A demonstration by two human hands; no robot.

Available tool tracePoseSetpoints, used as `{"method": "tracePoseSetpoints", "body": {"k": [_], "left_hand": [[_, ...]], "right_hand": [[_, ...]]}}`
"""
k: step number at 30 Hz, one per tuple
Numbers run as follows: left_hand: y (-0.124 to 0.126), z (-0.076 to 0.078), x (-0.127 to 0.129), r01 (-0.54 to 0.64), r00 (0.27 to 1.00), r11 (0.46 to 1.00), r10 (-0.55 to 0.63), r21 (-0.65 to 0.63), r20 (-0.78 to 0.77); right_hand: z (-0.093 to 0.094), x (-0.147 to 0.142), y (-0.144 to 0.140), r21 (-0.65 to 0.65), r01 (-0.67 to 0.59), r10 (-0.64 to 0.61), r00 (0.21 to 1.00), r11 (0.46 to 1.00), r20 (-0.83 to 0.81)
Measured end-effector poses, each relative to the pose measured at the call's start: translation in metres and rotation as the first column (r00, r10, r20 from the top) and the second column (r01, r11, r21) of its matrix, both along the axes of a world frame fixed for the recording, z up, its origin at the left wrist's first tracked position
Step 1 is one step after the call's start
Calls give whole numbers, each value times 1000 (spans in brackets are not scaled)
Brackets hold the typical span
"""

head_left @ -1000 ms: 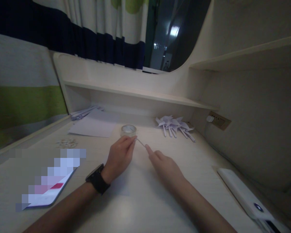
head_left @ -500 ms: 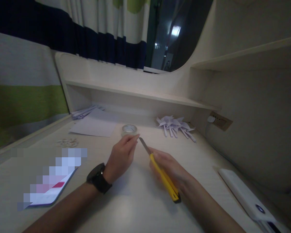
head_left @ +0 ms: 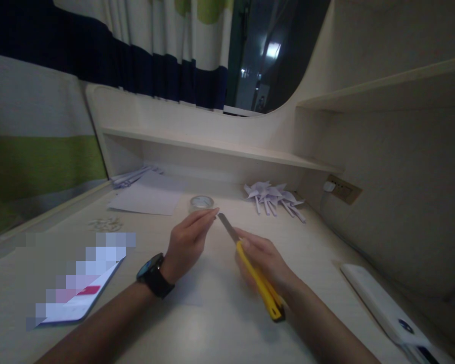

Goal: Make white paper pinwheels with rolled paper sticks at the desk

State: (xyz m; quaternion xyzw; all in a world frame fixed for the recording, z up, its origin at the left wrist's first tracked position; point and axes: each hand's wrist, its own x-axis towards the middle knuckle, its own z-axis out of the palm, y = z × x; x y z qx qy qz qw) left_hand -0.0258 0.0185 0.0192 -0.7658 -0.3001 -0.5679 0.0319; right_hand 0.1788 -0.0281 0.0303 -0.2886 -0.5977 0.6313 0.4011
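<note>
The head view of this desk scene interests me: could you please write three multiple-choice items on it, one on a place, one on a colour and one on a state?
1. Where is the tape roll?
A. on the desk, just beyond the left hand
B. on the upper shelf
C. on the phone

2. What colour is the handle of the utility knife?
A. red
B. yellow
C. green

3. How does the knife's blade stand?
A. retracted
B. snapped off
C. extended, its tip close to the left fingertips

Answers: 1 A, the roll sits on the desk past the fingers. 2 B, the handle in the right hand is yellow. 3 C, grey blade shows beyond the handle.
</note>
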Motion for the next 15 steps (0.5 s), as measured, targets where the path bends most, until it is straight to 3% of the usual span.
{"method": "tracePoseSetpoints", "body": {"k": [3, 5, 8, 12, 15], "left_hand": [[-2, 3, 2, 1, 1000, 998, 1, -67, 26], [-2, 4, 3, -3, 1000, 994, 7, -114, 30], [-1, 3, 3, 0, 1000, 987, 5, -160, 26], [3, 3, 2, -48, 998, 990, 43, -131, -45], [5, 4, -1, -93, 985, 986, 71, -137, -155]], "right_hand": [[1, 0, 1, 286, 90, -159, 961, 954, 226], [0, 3, 3, 501, 86, -299, 883, 861, 362], [-3, 7, 6, 733, -12, -496, 728, 680, 472], [-8, 12, 9, 849, -221, -738, 422, 480, 527], [-7, 13, 10, 838, -372, -850, 190, 400, 490]]}}
